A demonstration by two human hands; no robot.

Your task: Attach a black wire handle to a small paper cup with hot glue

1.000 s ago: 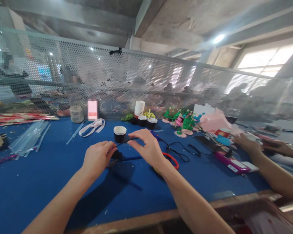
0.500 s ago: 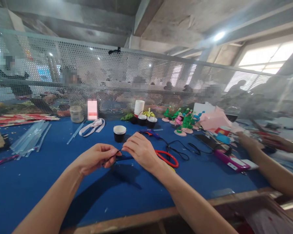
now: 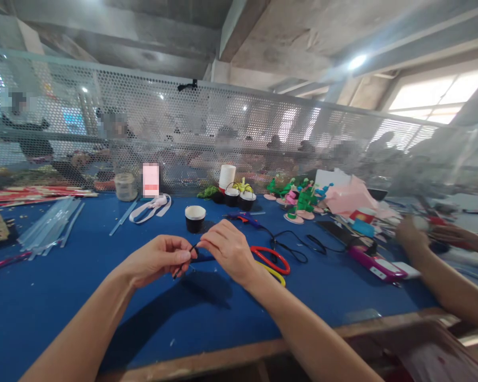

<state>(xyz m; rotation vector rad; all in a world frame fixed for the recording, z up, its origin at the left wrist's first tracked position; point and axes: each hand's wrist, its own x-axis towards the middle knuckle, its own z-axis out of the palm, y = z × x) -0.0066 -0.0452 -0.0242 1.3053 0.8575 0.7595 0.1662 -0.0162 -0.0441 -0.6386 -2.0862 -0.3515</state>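
Observation:
Between my two hands runs a thin black wire-like strip (image 3: pixel 194 248), with one end poking out below my left fingers. My left hand (image 3: pixel 165 260) pinches it between thumb and fingertips. From the other side my right hand (image 3: pixel 229 249) is closed on it, its fingertips almost meeting the left ones. Just behind the hands stands a small black paper cup (image 3: pixel 195 218) with a white rim. Scissors (image 3: pixel 271 260) with red and yellow handles lie partly hidden beneath my right hand. Beyond that hand rests a blue glue gun (image 3: pixel 249 218) with a cable.
White cups (image 3: pixel 227 176) and two handled black cups (image 3: pixel 247 199) stand at the back, near green figures (image 3: pixel 306 199). Clear glue sticks (image 3: pixel 50 225) lie left, near a jar (image 3: pixel 126 187). A purple device (image 3: pixel 376 265) sits right, beside a co-worker's arm (image 3: pixel 442 270).
My left fingers have shifted slightly and more of the black strip shows below them. My right hand moved a little, uncovering more of the yellow scissor handle. The co-worker's hand moved.

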